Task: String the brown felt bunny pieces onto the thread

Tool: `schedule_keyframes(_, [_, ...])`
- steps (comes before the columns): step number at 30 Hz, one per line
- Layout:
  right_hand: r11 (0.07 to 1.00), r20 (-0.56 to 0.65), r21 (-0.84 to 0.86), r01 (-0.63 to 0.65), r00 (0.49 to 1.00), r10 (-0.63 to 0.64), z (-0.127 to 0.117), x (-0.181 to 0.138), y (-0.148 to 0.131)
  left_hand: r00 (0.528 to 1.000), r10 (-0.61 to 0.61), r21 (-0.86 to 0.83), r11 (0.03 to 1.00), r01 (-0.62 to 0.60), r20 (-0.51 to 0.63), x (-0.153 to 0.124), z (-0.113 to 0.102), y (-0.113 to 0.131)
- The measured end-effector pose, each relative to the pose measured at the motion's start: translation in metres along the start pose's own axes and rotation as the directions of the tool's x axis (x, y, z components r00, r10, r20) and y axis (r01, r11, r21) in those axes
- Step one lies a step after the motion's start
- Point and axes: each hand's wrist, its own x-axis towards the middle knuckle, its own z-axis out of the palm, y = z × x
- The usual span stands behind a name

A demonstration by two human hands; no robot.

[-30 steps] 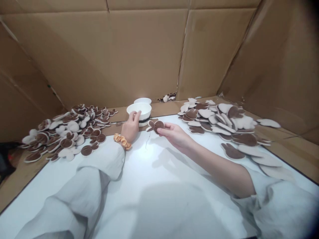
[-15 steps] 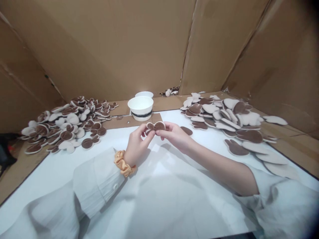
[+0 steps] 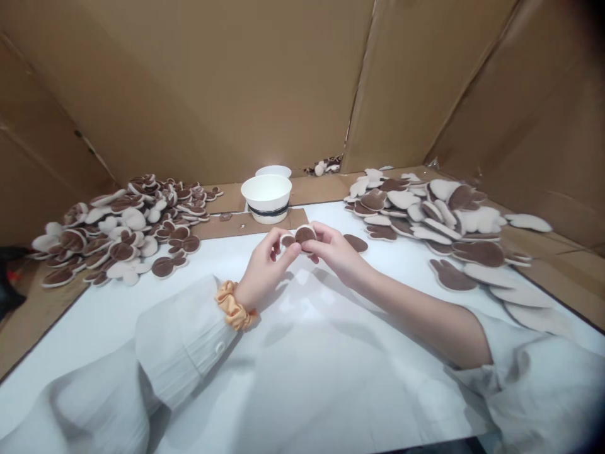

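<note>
Between my two hands, just above the white tabletop, is a small brown and cream plush fabric piece (image 3: pixel 305 234) with rounded lobes. The fingers of my left hand (image 3: pixel 271 255) are closed on its left end, thumb in front. My right hand (image 3: pixel 333 251) pinches the other end with thumb and fingers, hiding part of it. A yellow scrunchie (image 3: pixel 234 306) circles my left wrist. Behind my right hand lies a flat brown fabric piece (image 3: pixel 355 243). Beyond the hands stands a white bowl (image 3: pixel 267 194) with a black band around its lower part.
At left is a heap of similar small brown and cream pieces (image 3: pixel 123 251). A pile of larger bunny-shaped pieces (image 3: pixel 477 253) spreads over the right side. A second white container (image 3: pixel 273 171) stands behind the bowl. Cardboard walls (image 3: pixel 212 82) enclose the table.
The piece has turned between my fingers, and its left lobe is now more covered. Both hands have stayed in nearly the same place. The view has shifted slightly.
</note>
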Motion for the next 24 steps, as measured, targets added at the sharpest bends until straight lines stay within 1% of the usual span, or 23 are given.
schedule_keyframes(2, [0.999,0.003,-0.05,0.008,1.0,-0.008,0.0,-0.001,0.0,0.999,0.036,0.115,0.993,-0.032,-0.034,0.0,-0.002,-0.003])
schedule_keyframes(3, [0.997,0.008,-0.07,0.011,1.0,-0.011,0.0,-0.001,0.0,0.998,0.045,0.13,0.991,-0.04,-0.035,0.0,-0.003,-0.004])
schedule_keyframes(6, [0.996,0.0,-0.09,0.03,1.0,-0.03,0.0,-0.001,0.001,0.999,0.03,0.048,0.998,-0.029,-0.015,0.0,-0.002,-0.006])
schedule_keyframes(10, [1.0,-0.05,-0.003,0.03,0.998,-0.03,0.001,-0.001,-0.001,1.0,0.009,-0.14,0.99,-0.009,0.001,-0.001,0.001,-0.004])
schedule_keyframes(13, [1.0,-0.095,0.022,0.008,0.995,-0.006,0.001,-0.002,-0.002,1.0,-0.016,-0.22,0.975,0.014,-0.007,-0.001,0.004,-0.002])
schedule_keyframes(16, [1.0,-0.119,-0.002,-0.024,0.993,0.023,-0.001,-0.002,0.0,1.0,-0.028,-0.261,0.965,0.024,-0.011,-0.003,0.006,-0.002])
schedule_keyframes(18, [0.999,-0.109,0.001,-0.039,0.993,0.039,-0.003,-0.001,0.002,1.0,-0.022,-0.272,0.962,0.016,-0.017,-0.004,0.007,-0.004])
schedule_keyframes(21, [0.998,-0.065,0.025,-0.05,0.997,0.051,-0.005,0.002,0.005,0.999,-0.021,-0.244,0.97,0.009,-0.044,-0.006,0.008,-0.007])
schedule_keyframes(24, [0.994,-0.039,0.085,-0.074,0.996,0.077,-0.006,0.003,0.003,0.995,-0.034,-0.195,0.981,0.015,-0.097,-0.007,0.006,-0.008])
